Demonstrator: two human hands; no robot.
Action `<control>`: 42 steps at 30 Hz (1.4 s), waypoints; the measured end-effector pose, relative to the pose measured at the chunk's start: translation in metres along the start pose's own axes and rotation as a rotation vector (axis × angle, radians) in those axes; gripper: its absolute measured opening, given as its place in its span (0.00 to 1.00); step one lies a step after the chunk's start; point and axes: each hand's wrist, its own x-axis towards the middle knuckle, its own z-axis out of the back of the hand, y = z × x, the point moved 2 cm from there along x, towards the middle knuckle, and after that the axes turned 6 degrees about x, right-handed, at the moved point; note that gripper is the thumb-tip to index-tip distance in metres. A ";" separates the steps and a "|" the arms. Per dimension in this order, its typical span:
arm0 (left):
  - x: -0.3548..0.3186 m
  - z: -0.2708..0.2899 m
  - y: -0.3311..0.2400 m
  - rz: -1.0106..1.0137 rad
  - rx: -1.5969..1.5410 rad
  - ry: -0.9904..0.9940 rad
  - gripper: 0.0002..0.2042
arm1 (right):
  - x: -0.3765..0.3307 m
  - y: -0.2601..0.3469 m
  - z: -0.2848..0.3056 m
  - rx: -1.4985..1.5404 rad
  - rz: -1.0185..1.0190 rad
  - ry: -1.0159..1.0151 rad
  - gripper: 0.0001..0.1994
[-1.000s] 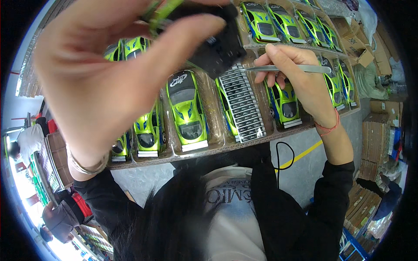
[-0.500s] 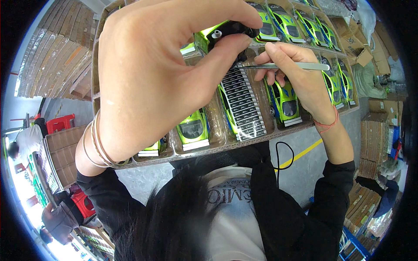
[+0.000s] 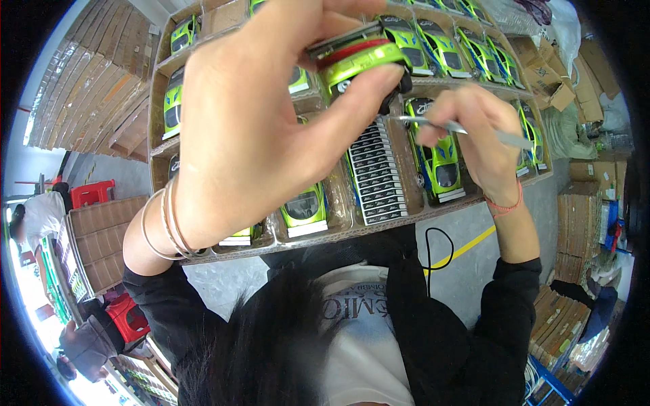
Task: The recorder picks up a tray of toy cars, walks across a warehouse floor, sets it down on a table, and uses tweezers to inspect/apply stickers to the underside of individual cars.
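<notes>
My left hand grips a lime-green toy car between thumb and fingers, above the tray. The car is tilted, with a red strip and black wheels showing. In my right hand, blurred by motion, is a pair of metal tweezers, its tip just below the car. Whether the tip holds a label is too small to tell. Under the tip lies a sheet of small black-and-white labels, resting in a compartment of the tray. Another green toy car sits in the compartment beside it.
The cardboard tray has clear plastic compartments with several green toy cars. Stacked flat cardboard stands at left, and cartons at right. Red stools and other people are at far left. A black cable hangs near the tray.
My left hand has turned the toy car, so its red strip now shows. The tweezers have moved a little right and down, off the top of the label sheet.
</notes>
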 end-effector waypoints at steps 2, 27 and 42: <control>-0.003 0.003 -0.001 -0.013 -0.001 0.039 0.19 | -0.008 0.012 -0.002 0.096 0.117 0.002 0.18; -0.015 -0.003 -0.023 -0.123 0.068 0.069 0.21 | -0.011 0.035 -0.020 0.157 0.224 -0.043 0.21; -0.015 -0.003 -0.023 -0.141 0.064 0.088 0.21 | -0.011 0.033 -0.018 0.164 0.260 -0.036 0.20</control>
